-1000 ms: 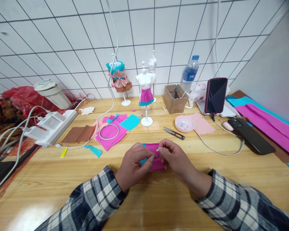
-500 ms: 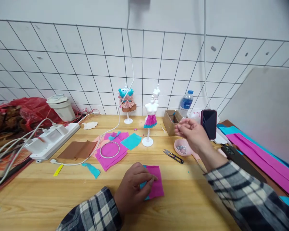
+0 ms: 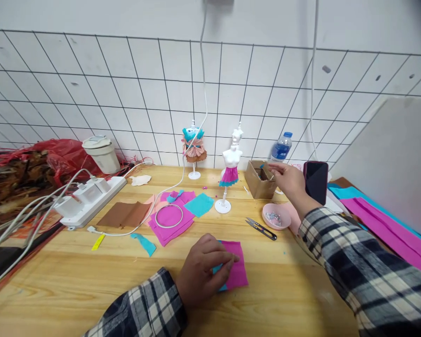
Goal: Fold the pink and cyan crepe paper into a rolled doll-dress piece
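My left hand [image 3: 207, 266] lies on a small magenta fabric piece [image 3: 239, 274] with a blue fabric strip [image 3: 222, 286] at its left edge. Its thumb and index finger are closed together over the cloth, partly covering it. My right hand [image 3: 288, 178] reaches out to the right corner of a brown cardboard box [image 3: 261, 188]. The fingertips there are pinched; whatever is between them is too small to make out. Below that wrist sits a pink bowl [image 3: 277, 223] with small metallic pieces in it, and thread snips [image 3: 261, 229] lie to the bowl's left.
A mini mannequin [image 3: 230, 180] in a magenta skirt stands mid-table, a dressed one [image 3: 194, 150] behind left. Fabric scraps [image 3: 199, 204] and a metal ring [image 3: 169, 216] lie left. A power strip [image 3: 94, 203], bottle [image 3: 281, 147] and phone [image 3: 315, 182] are around.
My right hand has moved from above the pink bowl back to the cardboard box. My left hand stays on the fabric. The view has shifted slightly.
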`<state>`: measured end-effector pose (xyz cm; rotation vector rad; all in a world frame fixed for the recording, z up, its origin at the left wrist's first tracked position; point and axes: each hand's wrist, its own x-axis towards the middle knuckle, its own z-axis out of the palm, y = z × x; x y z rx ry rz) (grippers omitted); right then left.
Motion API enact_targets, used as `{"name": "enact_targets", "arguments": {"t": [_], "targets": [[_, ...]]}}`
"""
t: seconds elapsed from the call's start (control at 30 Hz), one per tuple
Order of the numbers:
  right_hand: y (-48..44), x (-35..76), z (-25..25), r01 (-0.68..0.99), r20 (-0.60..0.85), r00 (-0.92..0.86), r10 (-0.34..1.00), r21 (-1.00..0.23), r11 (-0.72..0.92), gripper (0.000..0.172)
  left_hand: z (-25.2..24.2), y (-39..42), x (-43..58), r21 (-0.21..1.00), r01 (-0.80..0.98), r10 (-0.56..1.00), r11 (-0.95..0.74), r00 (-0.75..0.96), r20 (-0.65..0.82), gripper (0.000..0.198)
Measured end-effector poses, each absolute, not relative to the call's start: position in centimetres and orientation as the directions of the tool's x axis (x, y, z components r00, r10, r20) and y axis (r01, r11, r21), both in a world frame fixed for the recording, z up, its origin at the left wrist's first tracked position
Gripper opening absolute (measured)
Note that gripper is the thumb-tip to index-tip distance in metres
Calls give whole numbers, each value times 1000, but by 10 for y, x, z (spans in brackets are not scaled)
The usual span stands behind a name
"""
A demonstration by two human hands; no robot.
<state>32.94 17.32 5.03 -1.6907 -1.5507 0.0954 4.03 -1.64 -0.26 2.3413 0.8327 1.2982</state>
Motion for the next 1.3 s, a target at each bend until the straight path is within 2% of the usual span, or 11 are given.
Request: {"name": "enact_targets", "arguments": {"t": [0.07, 0.13, 0.2, 0.27, 0.37, 0.5, 0.67, 0.83, 1.13, 1.2, 1.3], "targets": [[146, 320, 49, 798, 499, 263, 826, -593, 104, 34, -3, -17, 40, 569, 333, 659, -752, 395, 640, 18], [107, 304, 41, 752, 594, 280, 755, -624, 212, 32, -2, -17, 38, 603, 315, 679, -733, 390, 622, 17], [62, 285, 27, 633, 490, 125, 863, -709, 311, 31, -2, -18, 35, 640, 262, 683, -722, 416, 600, 19], [22, 266, 10, 468, 343, 20, 939, -834, 294, 29, -1, -18, 33, 682, 213, 691, -700, 446, 569, 26], [-15, 247, -5, 314, 241, -170, 956, -906, 284, 25, -1, -18, 34, 714, 246, 732, -655, 439, 521, 27], [-23, 239, -6, 173, 171, -301, 938, -958, 230, 22, 1, -15, 39, 637, 367, 732, -677, 421, 535, 16], [-21, 236, -9, 59, 21, -322, 947, -997, 42, 20, 3, -16, 42, 507, 440, 671, -741, 468, 575, 14], [-22, 234, -14, -52, -73, -292, 954, -994, -92, 19, 1, -18, 41, 449, 461, 643, -765, 520, 563, 15], [-25, 234, -6, -115, -58, -303, 951, -989, -97, 22, 1, -15, 42, 426, 467, 632, -775, 548, 548, 16], [-26, 233, -6, -148, -29, -256, 966, -987, -68, 23, 1, -15, 42, 434, 493, 656, -754, 541, 527, 15], [-26, 234, -7, -102, -39, -182, 983, -993, -58, 18, 0, -15, 41, 431, 505, 663, -748, 532, 527, 16]]}}
